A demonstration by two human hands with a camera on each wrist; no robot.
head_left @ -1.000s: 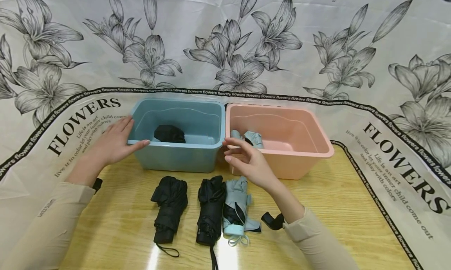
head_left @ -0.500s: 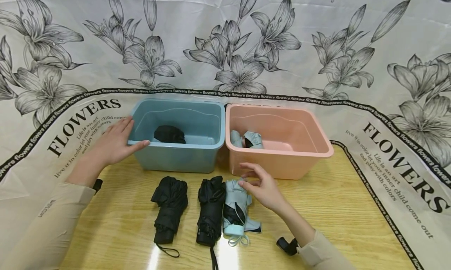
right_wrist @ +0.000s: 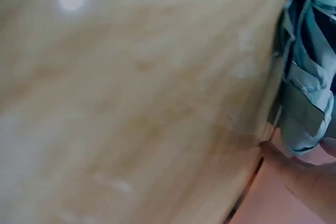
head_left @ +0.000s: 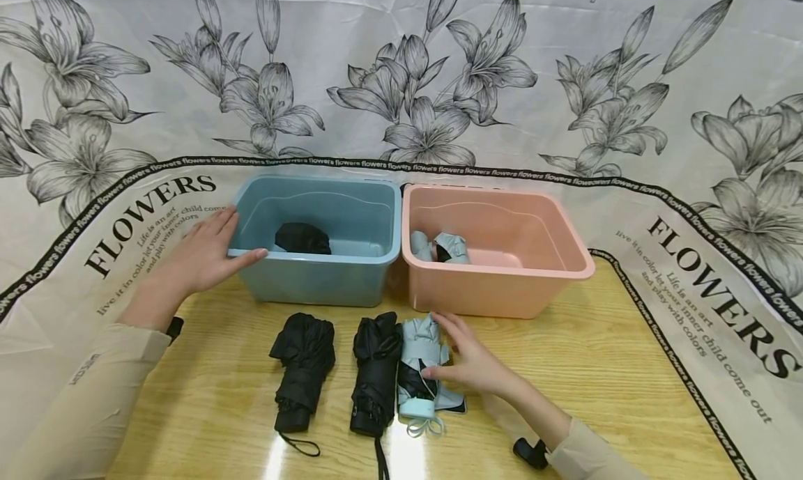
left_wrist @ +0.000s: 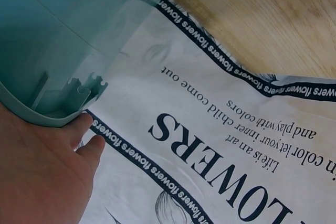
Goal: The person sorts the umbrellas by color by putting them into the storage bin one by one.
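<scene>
My left hand [head_left: 203, 250] rests on the left rim of the blue bin [head_left: 314, 281], fingers stretched out and thumb along the front edge. A folded black umbrella [head_left: 302, 238] lies inside that bin. On the table, a folded light blue umbrella [head_left: 420, 347] lies in front of the pink bin [head_left: 483, 292]. My right hand [head_left: 473, 361] is at its right side, fingers spread near its top end and thumb over its middle, not closed round it. In the right wrist view, fingertips [right_wrist: 270, 150] are by the end of the light blue umbrella [right_wrist: 307, 98].
Two folded black umbrellas, one at the left [head_left: 301, 372] and one in the middle [head_left: 375, 375], lie left of the light blue one. Light blue umbrellas [head_left: 453, 248] lie in the pink bin. Floral cloth [head_left: 401, 69] hangs behind the wooden table [head_left: 602, 368].
My right hand has moved from the pink bin's front left corner down toward me to the light blue umbrella on the table. My left hand has stayed on the blue bin.
</scene>
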